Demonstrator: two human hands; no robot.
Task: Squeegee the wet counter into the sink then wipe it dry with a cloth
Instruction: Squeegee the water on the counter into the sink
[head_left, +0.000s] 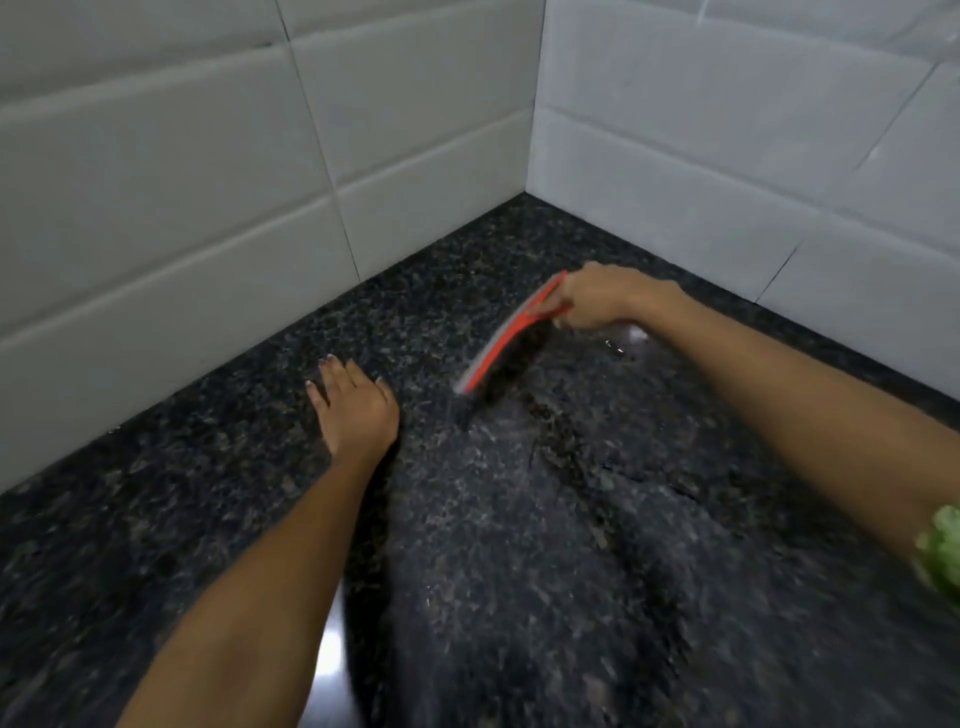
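My right hand (602, 301) grips the handle of a red squeegee (506, 338) with a grey blade. Its blade rests on the black speckled granite counter (218, 467), running diagonally near the corner. A film of water with streaks covers the counter in front of the blade, down the middle and right. My left hand (356, 408) lies flat on the counter to the left of the squeegee, fingers spread, holding nothing. No sink and no cloth show in this view.
White tiled walls (208, 171) meet in a corner behind the counter, closing it at the back left and back right. A bit of green sleeve (943, 551) shows at the right edge. A bright reflection lies on the counter near my left forearm.
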